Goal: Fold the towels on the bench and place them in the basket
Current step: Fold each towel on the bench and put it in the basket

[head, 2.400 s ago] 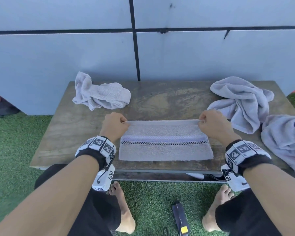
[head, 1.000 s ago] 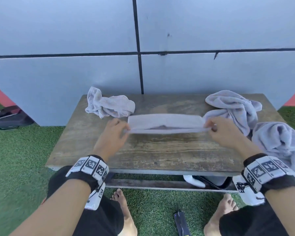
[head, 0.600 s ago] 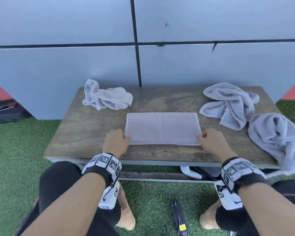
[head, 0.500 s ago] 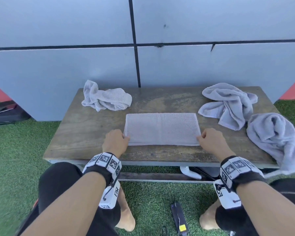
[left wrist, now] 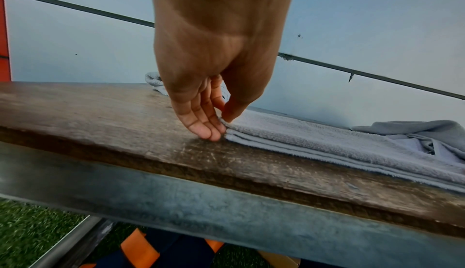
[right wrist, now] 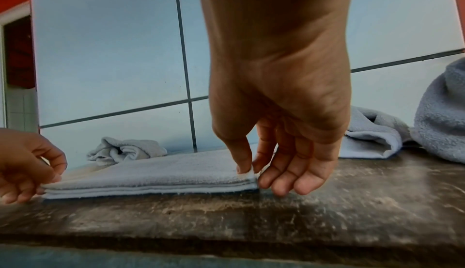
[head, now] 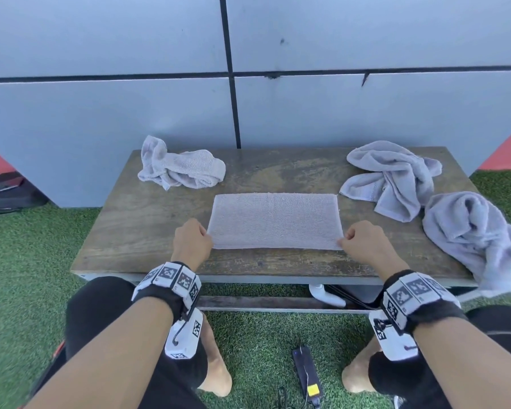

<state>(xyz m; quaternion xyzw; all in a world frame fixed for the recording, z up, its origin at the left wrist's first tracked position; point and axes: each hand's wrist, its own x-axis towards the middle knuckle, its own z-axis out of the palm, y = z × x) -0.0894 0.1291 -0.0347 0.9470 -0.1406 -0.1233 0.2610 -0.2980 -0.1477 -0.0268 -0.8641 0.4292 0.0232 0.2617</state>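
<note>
A pale grey towel point(head: 275, 221) lies folded flat in several layers at the middle of the wooden bench point(head: 148, 231). My left hand point(head: 192, 240) pinches its near left corner between thumb and fingers; the left wrist view shows the thumb on top of the folded towel point(left wrist: 327, 139). My right hand point(head: 363, 242) pinches the near right corner, thumb and forefinger on the top layer of the folded towel point(right wrist: 161, 174). Three crumpled towels also lie on the bench: one at the back left point(head: 180, 166), one at the back right point(head: 393, 175), one at the right end point(head: 472, 234). No basket is in view.
A grey tiled wall point(head: 307, 107) stands right behind the bench. Green artificial turf point(head: 27, 261) surrounds it. A dark flat device with a cable point(head: 307, 371) lies on the turf between my feet. White and dark items point(head: 328, 295) sit under the bench.
The towel was lifted by its far edge, folded toward me and laid flat as a thicker rectangle. Both hands came back to its near corners and still pinch them.
</note>
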